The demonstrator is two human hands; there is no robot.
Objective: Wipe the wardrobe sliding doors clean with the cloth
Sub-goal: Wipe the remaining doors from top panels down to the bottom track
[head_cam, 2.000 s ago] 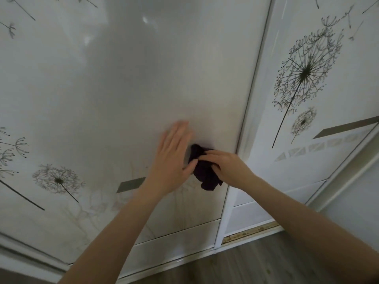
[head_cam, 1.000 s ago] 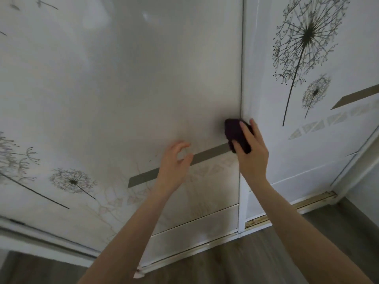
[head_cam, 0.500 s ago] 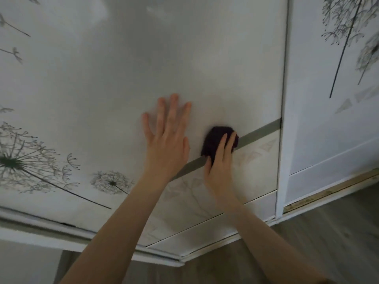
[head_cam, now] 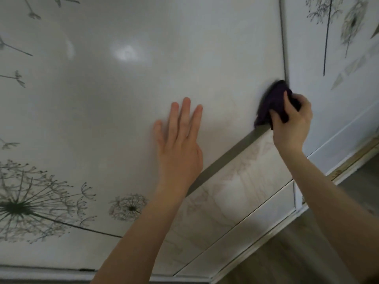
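A glossy white sliding door [head_cam: 123, 89] printed with grey dandelions fills most of the view. A second door [head_cam: 332, 111] overlaps it on the right. My left hand [head_cam: 180, 144] lies flat on the left door, fingers spread and pointing up. My right hand [head_cam: 293, 121] grips a bunched dark purple cloth [head_cam: 270, 103] and presses it against the left door's right edge, just above an olive-grey stripe [head_cam: 229, 156]. The cloth is blurred by motion.
The vertical frame [head_cam: 284, 37] between the two doors runs up from the cloth. Below, a white bottom rail [head_cam: 246, 261] meets a grey wood-look floor [head_cam: 297, 253]. A yellowish track strip [head_cam: 356, 156] shows under the right door.
My right hand has swept the cloth rightwards and up along the stripe, from beside my left hand to the door's edge. My left hand stays flat on the panel.
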